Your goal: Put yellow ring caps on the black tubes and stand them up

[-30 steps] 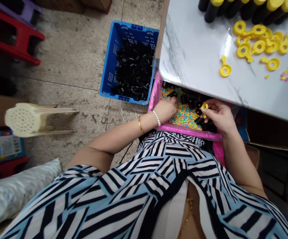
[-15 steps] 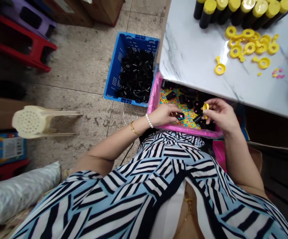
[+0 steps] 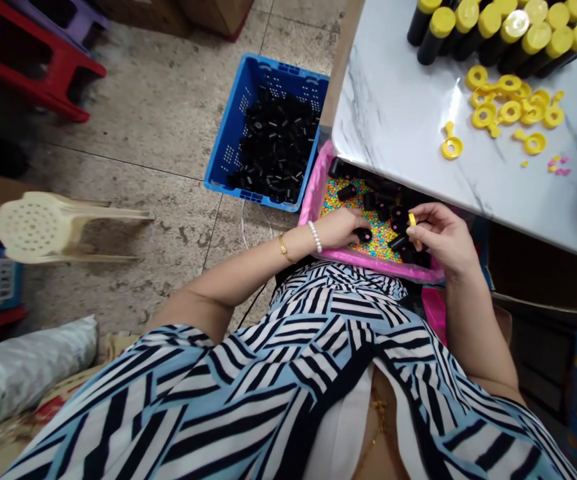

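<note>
Head view: both hands are held over the pink-lined tray (image 3: 313,193), with the striped garment (image 3: 288,373) seen at six o'clock.
Left hand: the left hand (image 3: 341,228) is set at nine o'clock in the tray; its fingers are curled together and clamped on a small black container (image 3: 365,235), at whose end a pink spot is seen.
Right hand: the right hand (image 3: 446,237) is raised near three o'clock of the tray; thumb and forefinger are pinched on a yellow ring cap (image 3: 412,221), which is turned nearly edge-on. Its other fingers are bent and partly hidden.
Gap: cap and held container are kept apart, the cap at about three o'clock from the container.
Beads: multicoloured beads (image 3: 381,233) are spread in the tray, and loose black containers (image 3: 347,193) are strewn over them, mostly from eleven to four o'clock.
Basket: black pieces (image 3: 276,147) are piled in the blue basket (image 3: 231,157) at ten o'clock from the tray.
Table: on the marbled table (image 3: 393,120) a heap of yellow rings (image 3: 511,110) is seen at two o'clock from the tray, with a single ring (image 3: 451,147) set apart at eight o'clock from the heap; yellow-lidded tubes (image 3: 513,40) are stood at twelve.
Change: against one second ago, the left hand is drawn from the far beads toward six o'clock, with a container now gripped; the cap, then shown ring-face, is turned, while the right hand is kept almost in place.
</note>
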A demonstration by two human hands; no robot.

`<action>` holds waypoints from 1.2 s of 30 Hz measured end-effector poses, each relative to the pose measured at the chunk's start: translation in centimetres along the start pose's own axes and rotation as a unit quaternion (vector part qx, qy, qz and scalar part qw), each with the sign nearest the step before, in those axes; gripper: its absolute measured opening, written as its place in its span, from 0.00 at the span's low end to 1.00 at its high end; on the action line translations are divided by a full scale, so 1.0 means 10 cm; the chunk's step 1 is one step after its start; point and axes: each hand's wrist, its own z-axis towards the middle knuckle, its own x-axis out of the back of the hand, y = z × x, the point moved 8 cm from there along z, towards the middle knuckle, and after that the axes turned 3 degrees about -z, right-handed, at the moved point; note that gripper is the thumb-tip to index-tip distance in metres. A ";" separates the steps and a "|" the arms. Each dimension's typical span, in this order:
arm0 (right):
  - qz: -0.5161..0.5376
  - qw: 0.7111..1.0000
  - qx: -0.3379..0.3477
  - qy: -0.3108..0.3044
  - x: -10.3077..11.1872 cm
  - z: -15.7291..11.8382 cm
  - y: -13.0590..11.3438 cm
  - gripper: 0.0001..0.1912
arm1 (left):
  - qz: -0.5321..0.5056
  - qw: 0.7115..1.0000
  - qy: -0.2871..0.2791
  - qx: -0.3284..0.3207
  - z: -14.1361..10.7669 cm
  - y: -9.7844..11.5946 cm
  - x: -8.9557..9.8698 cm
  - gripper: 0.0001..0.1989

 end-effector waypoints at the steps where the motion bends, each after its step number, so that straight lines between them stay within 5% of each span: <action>1: 0.010 1.000 0.003 -0.010 -0.02 -0.01 -0.04 0.22 | -0.063 0.998 0.011 -0.023 0.00 0.04 0.03 0.18; 4: 0.022 0.999 -0.006 -0.039 -0.09 -0.03 -0.09 0.22 | -0.173 0.981 0.071 -0.054 -0.02 0.07 0.13 0.20; 8: 0.006 0.998 -0.031 -0.055 -0.12 -0.07 -0.06 0.24 | -0.161 0.972 0.152 -0.072 -0.08 0.17 0.27 0.18; 11: -0.021 0.999 -0.015 -0.036 -0.10 -0.13 -0.19 0.24 | -0.135 0.958 0.222 -0.125 -0.19 0.42 0.53 0.16; 15: -0.115 0.989 0.095 0.005 -0.10 -0.08 -0.74 0.22 | -0.064 0.931 0.328 -0.149 -0.21 0.62 1.11 0.14; 20: -0.300 0.921 0.240 0.070 -0.16 0.43 -1.41 0.21 | -0.001 0.917 0.394 -0.054 0.16 0.30 1.60 0.13; 25: -0.401 0.878 0.260 0.012 -0.39 0.90 -1.55 0.18 | -0.008 0.925 0.379 -0.010 0.36 0.13 1.63 0.13; 36: -0.465 0.840 0.275 -0.045 -0.58 0.93 -1.73 0.13 | 0.028 0.919 0.393 0.022 0.28 0.15 1.60 0.10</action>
